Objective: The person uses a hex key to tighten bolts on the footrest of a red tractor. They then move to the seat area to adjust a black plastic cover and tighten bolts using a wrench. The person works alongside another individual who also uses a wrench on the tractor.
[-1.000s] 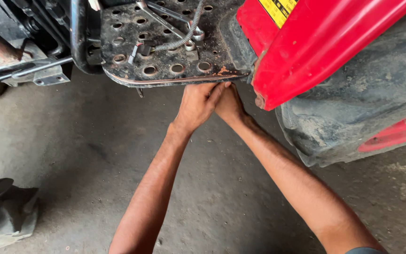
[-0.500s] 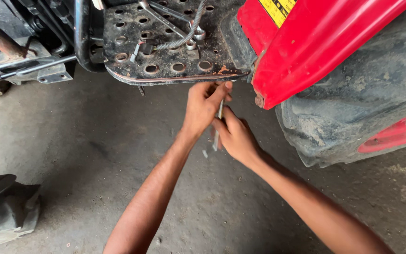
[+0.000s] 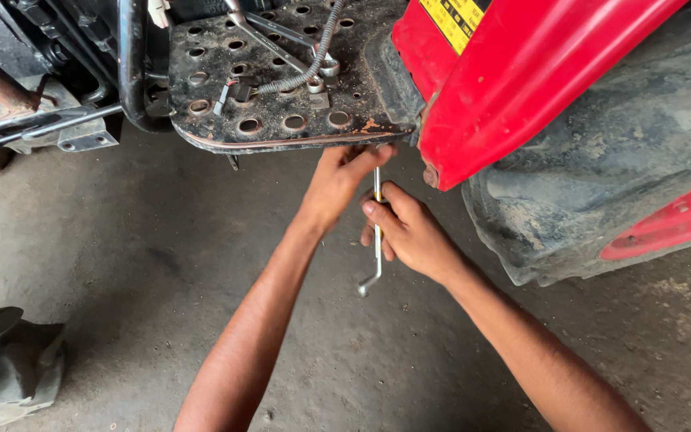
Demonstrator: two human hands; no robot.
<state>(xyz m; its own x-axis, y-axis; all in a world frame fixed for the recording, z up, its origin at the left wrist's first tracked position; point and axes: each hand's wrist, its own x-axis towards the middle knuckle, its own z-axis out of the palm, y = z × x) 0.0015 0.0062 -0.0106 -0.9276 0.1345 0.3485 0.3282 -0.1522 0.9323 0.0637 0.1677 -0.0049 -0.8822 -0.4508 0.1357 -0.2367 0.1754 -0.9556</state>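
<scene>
Hands under the footplate (image 3: 281, 120)
Right hand (image 3: 409, 232) grips the wrench (image 3: 377, 240) (bent end down); left hand (image 3: 341, 180) curls, fingertips at the plate's edge.

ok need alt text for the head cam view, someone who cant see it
Seen from above, a right hand grips a thin bent metal rod while the left hand reaches under the edge of a dirty perforated footplate. Beside them are a red fender and a large muddy tyre, on a concrete floor.

right hand (image 3: 413, 232) grips wrench (image 3: 377, 232) | left hand (image 3: 344, 178) under footplate (image 3: 281, 120)
</scene>
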